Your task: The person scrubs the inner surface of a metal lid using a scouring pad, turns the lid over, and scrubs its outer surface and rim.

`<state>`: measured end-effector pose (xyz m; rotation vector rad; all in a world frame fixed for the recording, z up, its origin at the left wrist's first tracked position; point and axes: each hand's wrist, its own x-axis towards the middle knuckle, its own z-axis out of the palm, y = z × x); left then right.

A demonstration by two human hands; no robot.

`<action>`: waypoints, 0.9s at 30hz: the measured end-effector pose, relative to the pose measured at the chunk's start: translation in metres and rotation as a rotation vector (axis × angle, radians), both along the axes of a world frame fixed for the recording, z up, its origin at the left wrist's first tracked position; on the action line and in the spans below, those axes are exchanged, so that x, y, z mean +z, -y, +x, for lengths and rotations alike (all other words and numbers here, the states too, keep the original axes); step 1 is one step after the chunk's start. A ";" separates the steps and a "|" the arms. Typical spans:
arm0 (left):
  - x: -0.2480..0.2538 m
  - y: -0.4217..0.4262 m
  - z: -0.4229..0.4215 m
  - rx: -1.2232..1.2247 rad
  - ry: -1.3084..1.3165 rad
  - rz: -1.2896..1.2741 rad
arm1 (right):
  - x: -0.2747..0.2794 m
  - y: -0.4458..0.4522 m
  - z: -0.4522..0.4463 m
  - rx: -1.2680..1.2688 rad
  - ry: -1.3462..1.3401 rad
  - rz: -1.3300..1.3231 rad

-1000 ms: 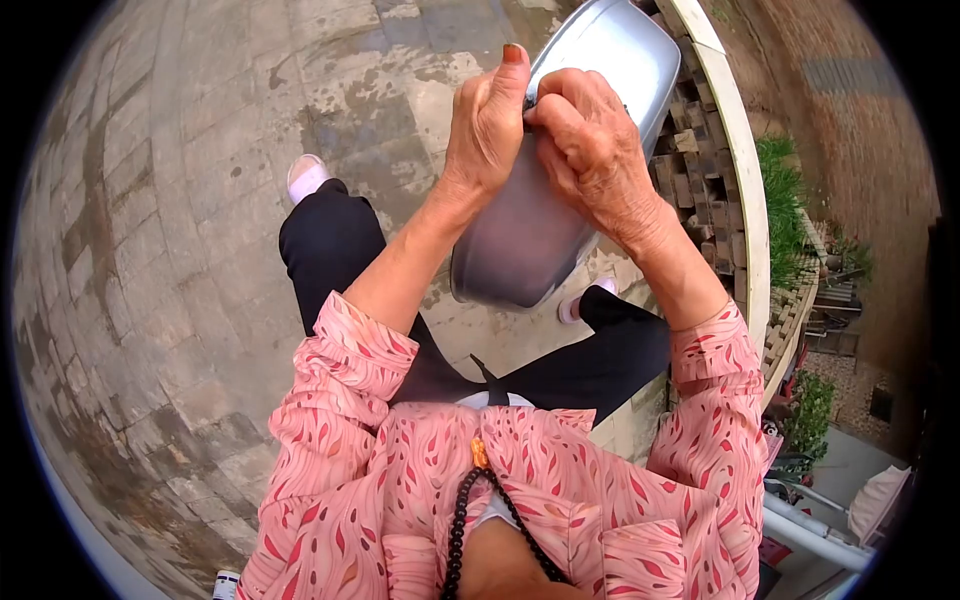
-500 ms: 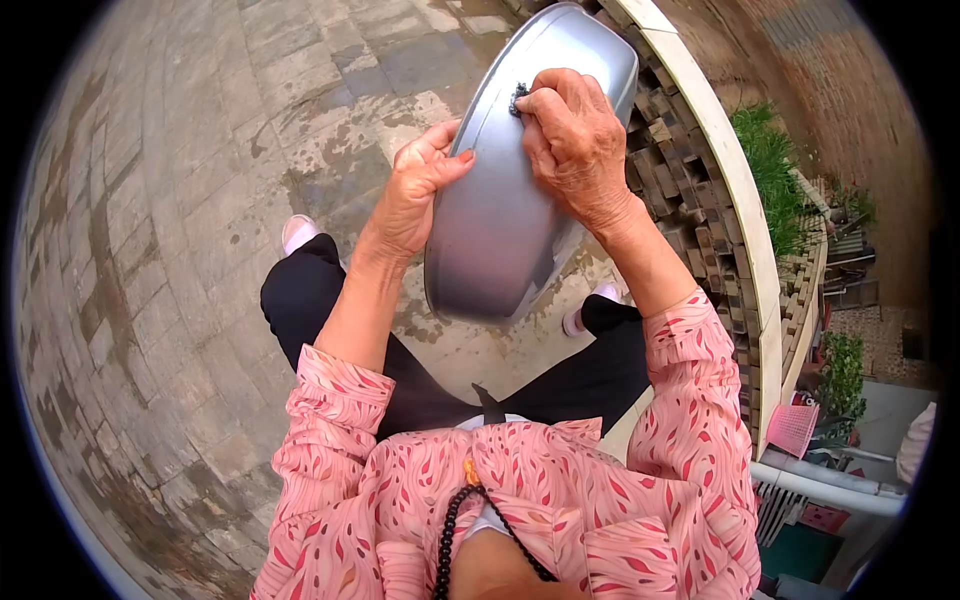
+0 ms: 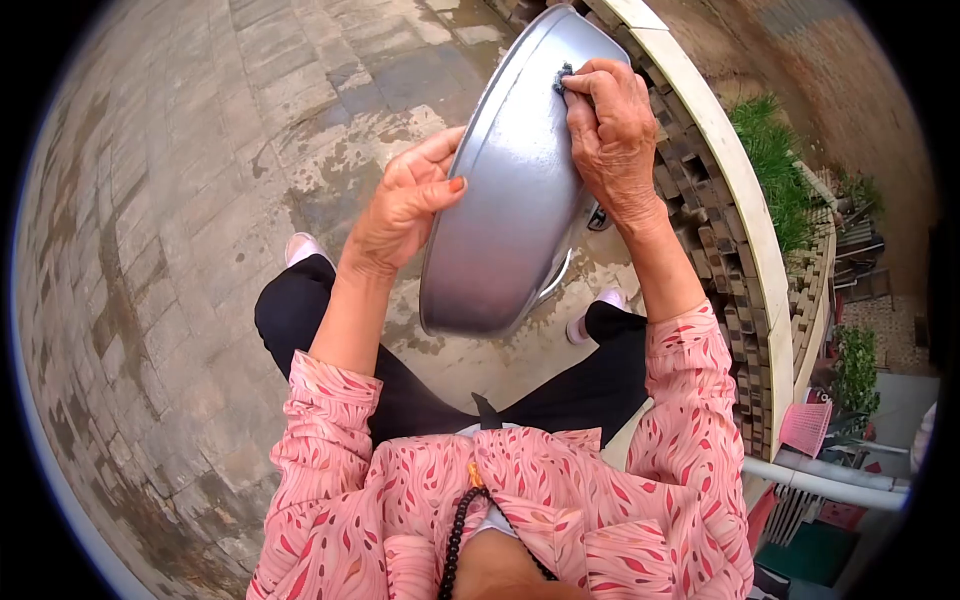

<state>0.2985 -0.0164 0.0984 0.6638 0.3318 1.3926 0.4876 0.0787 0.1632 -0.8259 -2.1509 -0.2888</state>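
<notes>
A large silver metal pot [image 3: 490,235] is tilted on its side in front of me, its smooth curved wall facing up. It may be a deep lid; I cannot tell. A pale curved handle [image 3: 557,278] shows on its right side. My left hand [image 3: 405,200] grips the rim from the left, thumb on the outer wall and fingers partly hidden. Between the thumb and fingers of my right hand [image 3: 615,135] is a small dark scouring pad [image 3: 563,78], pressed against the upper part of the wall. The metal around the pad has a wet-looking shine.
Stone paving [image 3: 200,250] with damp patches spreads to the left. A low stacked-brick border with a pale curb [image 3: 735,180] curves along the right, green plants [image 3: 775,170] beyond it. My spread legs in dark trousers [image 3: 290,305] flank the pot. A pink basket [image 3: 805,427] lies at lower right.
My right hand has moved the scouring pad to the right across the wall. The pot has turned slightly, so its handle now shows, while my left hand keeps hold of the rim.
</notes>
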 end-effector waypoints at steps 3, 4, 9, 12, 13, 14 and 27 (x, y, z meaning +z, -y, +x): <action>-0.014 0.016 0.007 0.078 -0.407 -0.040 | 0.000 -0.001 0.002 0.014 0.016 0.012; -0.018 0.019 0.007 0.136 -0.556 -0.017 | 0.000 -0.004 0.000 0.009 0.033 0.007; -0.021 0.015 0.016 0.208 -0.611 0.063 | 0.009 -0.009 -0.021 0.115 0.096 -0.067; -0.008 0.013 0.017 0.282 -0.658 0.062 | 0.005 0.032 -0.027 0.271 0.170 -0.184; -0.006 0.011 0.018 0.299 -0.685 0.072 | 0.007 0.025 -0.025 0.288 0.166 -0.180; -0.005 0.010 0.018 0.308 -0.716 0.081 | 0.011 0.013 -0.021 0.300 0.157 -0.180; -0.006 0.011 0.024 0.293 -0.629 0.128 | 0.019 -0.022 -0.017 0.100 0.145 -0.109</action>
